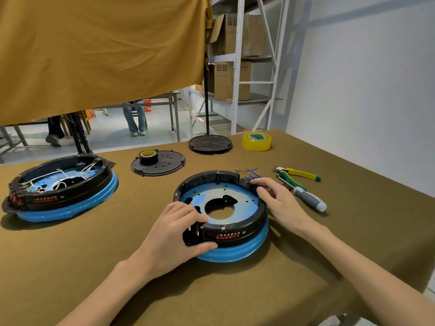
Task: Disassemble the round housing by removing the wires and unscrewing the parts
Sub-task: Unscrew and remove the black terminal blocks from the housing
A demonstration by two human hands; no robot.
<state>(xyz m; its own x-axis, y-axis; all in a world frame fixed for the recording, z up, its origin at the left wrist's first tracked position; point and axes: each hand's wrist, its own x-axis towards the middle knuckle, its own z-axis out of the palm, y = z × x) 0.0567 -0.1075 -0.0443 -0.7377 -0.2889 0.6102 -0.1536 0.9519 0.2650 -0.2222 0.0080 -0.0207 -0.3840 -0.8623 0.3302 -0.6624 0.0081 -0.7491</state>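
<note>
Your left hand [179, 228] covers the near-left rim of the round housing [221, 215], and your right hand [280, 203] hides its right rim; you cannot tell how the right fingertips grip there. The red label text [227, 237] is too small to read. The blue wires [249, 174] behind the rim are too fine to trace. The hanging cloth [101, 50] conceals the standing people above the legs.

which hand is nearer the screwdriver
Right. The right hand grips the housing rim just beside the screwdriver; the left hand grips the far side.
</note>
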